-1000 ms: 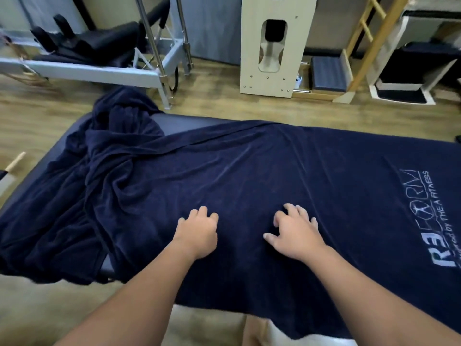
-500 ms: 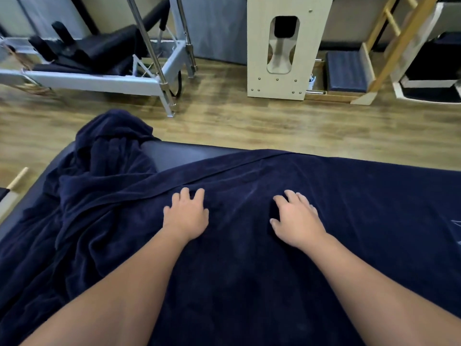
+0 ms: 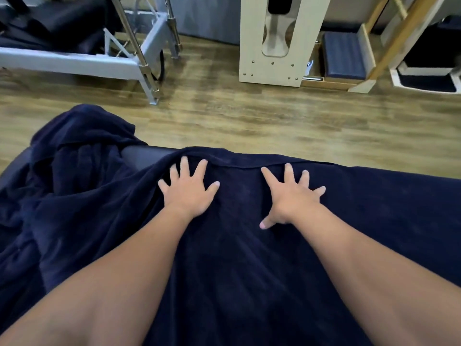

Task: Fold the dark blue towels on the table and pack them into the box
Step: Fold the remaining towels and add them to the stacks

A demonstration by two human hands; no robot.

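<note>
A bunched dark blue towel lies heaped at the left end of the padded table. The left hand rests palm-down on the spread dark blue towel, fingers straight and splayed, fingertips at the towel's far hem. The right hand lies flat just beside it on the same towel, fingers fanned wide, thumb pointing back toward the person. Neither hand grips any fabric. The spread towel covers the table from centre to right edge. Beyond lies the wooden floor.

Wood floor, grey exercise frame behind.
</note>
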